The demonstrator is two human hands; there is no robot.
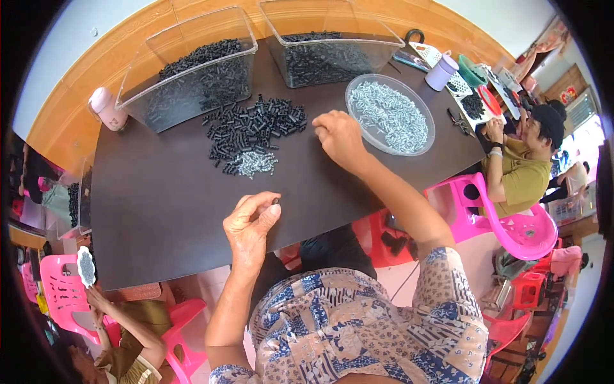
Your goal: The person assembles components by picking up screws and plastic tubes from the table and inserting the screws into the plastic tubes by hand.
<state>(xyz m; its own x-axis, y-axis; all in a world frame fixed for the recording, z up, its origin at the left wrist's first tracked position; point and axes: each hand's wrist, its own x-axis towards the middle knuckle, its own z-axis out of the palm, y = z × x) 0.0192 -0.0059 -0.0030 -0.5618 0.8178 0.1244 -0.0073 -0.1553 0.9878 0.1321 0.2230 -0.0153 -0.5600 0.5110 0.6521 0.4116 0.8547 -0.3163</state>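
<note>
My left hand (248, 221) is over the near part of the dark table (153, 211), thumb and index finger pinched on a small black piece (276, 201) that is mostly hidden. My right hand (339, 136) is raised to the right of a heap of short black tubular parts (256, 125). Its fingers are curled together, and anything inside them is hidden. Small shiny silver metal pieces (257, 164) lie against the heap's near edge. Beyond my right hand sits a round clear tray (430, 137), full of similar silver pieces (390, 115).
Two clear bins (185, 105) (342, 61) holding black parts stand at the table's back. A pink bottle (107, 109) is at the left, a lilac cup (441, 72) at the right, near pliers (460, 121). Other people sit right (524, 160) and lower left (128, 333).
</note>
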